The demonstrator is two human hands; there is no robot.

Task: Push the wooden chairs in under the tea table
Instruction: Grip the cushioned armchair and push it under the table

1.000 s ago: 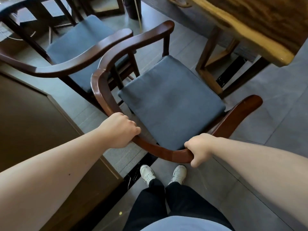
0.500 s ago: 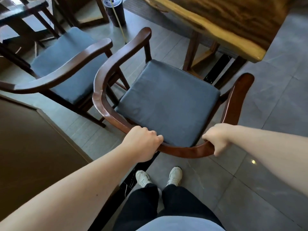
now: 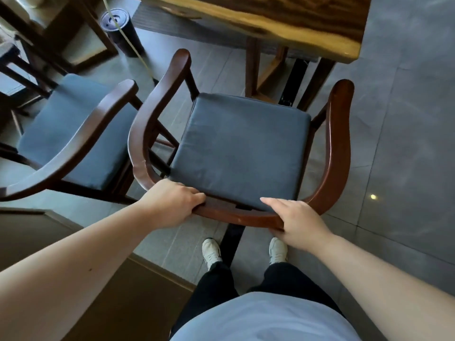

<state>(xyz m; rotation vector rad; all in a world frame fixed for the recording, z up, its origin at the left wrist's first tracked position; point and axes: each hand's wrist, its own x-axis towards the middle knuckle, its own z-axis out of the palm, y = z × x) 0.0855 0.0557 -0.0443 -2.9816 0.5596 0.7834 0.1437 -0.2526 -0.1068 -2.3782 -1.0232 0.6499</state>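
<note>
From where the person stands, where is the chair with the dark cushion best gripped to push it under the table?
Grip the curved back rail from behind, both hands spread either side of centre. It faces the person and lines up with the tea table.

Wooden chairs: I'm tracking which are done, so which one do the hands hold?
The chair on the right, facing the tea table: left hand and right hand grip its curved backrest. The chair on the left stands untouched.

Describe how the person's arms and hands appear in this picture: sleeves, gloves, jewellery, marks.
Both forearms are bare, with no sleeves in view. The left hand and right hand wear no gloves, rings, watch or bracelets. The left forearm carries one small dark mole. No cables or straps show.
</note>
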